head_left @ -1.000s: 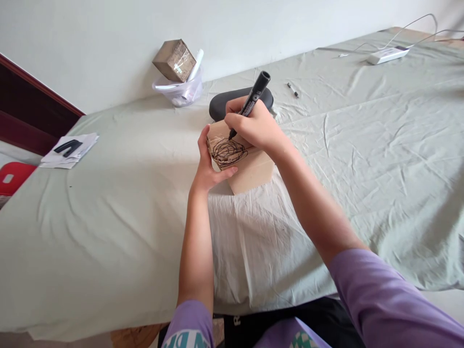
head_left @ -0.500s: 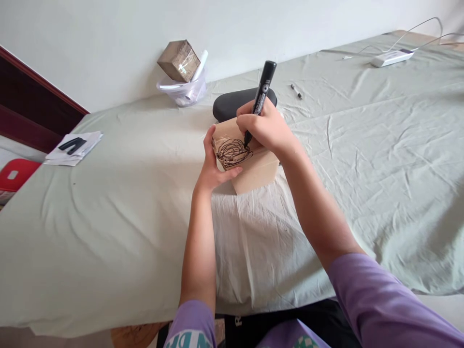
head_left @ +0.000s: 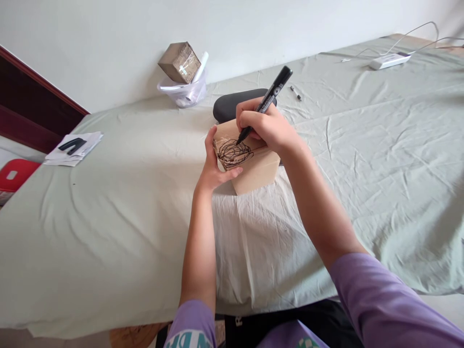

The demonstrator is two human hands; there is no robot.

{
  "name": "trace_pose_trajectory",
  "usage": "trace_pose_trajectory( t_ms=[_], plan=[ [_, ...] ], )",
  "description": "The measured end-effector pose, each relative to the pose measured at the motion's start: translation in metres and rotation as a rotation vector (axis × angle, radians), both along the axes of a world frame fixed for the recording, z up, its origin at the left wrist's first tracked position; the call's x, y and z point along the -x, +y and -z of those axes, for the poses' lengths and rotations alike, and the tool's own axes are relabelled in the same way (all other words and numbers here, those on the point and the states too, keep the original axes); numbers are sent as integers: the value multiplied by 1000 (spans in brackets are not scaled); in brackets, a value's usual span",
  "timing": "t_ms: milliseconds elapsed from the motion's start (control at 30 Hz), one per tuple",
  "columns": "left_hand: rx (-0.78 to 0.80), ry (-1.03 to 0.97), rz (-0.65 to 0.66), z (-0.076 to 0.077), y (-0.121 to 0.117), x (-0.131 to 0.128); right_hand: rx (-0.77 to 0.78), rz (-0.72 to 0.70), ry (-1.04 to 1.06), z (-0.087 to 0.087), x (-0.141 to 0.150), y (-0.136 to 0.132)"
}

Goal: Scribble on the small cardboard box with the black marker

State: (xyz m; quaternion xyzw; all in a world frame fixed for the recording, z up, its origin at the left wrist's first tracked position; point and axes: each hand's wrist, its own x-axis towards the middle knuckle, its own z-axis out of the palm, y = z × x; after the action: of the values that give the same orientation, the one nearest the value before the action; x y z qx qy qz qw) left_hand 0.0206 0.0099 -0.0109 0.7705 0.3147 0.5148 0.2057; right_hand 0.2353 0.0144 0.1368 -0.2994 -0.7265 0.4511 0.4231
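A tan cardboard box (head_left: 257, 172) sits on the cloth in front of me, with looping black scribbles on its upper face near the left end. My left hand (head_left: 211, 166) grips that left end, fingers along the far edge and thumb on the near side. Pinched in my right hand (head_left: 266, 125) is a black marker (head_left: 276, 91), leaning up to the right. Its tip points down at the scribbles, at or very close to the surface. Just behind the box lies a dark oblong case (head_left: 235, 102), partly covered by my right hand.
A plastic tub (head_left: 188, 95) with paper rolls and a brown taped box (head_left: 180, 62) stands against the wall. A small black pen-like piece (head_left: 296, 93) lies right of the case. At left, a stapler (head_left: 72, 145) rests on papers; a power strip (head_left: 390, 61) is far right.
My right hand has shifted the marker tip left across the scribbles, and the marker now leans further right. My left hand and the box have hardly moved.
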Motion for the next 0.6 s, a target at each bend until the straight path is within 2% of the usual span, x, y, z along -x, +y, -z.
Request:
trace_pose_trajectory(
  t_ms=[100, 200, 367, 500, 600],
  plan=[
    [-2, -20, 17, 1, 1, 0, -47, 82, -14, 4, 5, 1],
    [-2, -66, 14, 3, 2, -1, -96, 105, -59, 7, 8, 2],
    [5, -88, 12, 5, 1, -2, -121, -5, -85, 7, 6, 2],
    [49, -116, 17, 3, -2, -1, -53, -110, -95, 2, 2, -1],
    [17, -86, -4, 1, -3, 0, -15, -129, -86, 1, 0, -1]
  ],
)
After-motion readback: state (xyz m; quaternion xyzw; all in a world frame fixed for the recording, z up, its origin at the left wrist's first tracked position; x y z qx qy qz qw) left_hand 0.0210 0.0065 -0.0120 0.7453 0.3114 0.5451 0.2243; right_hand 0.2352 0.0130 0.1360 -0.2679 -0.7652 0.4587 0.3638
